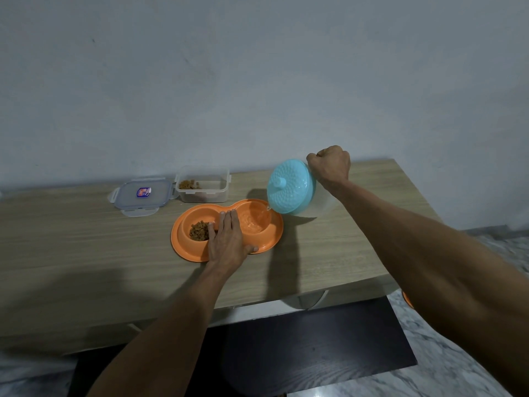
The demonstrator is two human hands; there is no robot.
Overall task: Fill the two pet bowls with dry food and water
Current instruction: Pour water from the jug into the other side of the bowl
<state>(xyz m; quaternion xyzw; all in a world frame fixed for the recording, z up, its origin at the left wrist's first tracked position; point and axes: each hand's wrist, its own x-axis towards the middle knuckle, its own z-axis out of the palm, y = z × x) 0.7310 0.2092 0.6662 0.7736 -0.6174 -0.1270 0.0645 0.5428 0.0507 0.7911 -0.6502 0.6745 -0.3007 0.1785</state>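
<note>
An orange double pet bowl [269, 245] lies on the wooden table. Its left well holds brown dry food [199, 231]. Water lies in its right well [254, 222]. My left hand [227, 239] rests flat on the ridge between the two wells, fingers together, pressing the bowl down. My right hand [330, 164] is closed on the handle of a clear water jug with a turquoise lid [290, 186]. The jug is tipped left, its spout just over the right well's rim, with a thin stream of water running in.
A clear food container [203, 183] with a little dry food stands behind the bowl, near the wall. Its grey clip lid [141, 194] lies flat to the left of it. The table's front edge runs close to me, with a dark mat and marble floor below.
</note>
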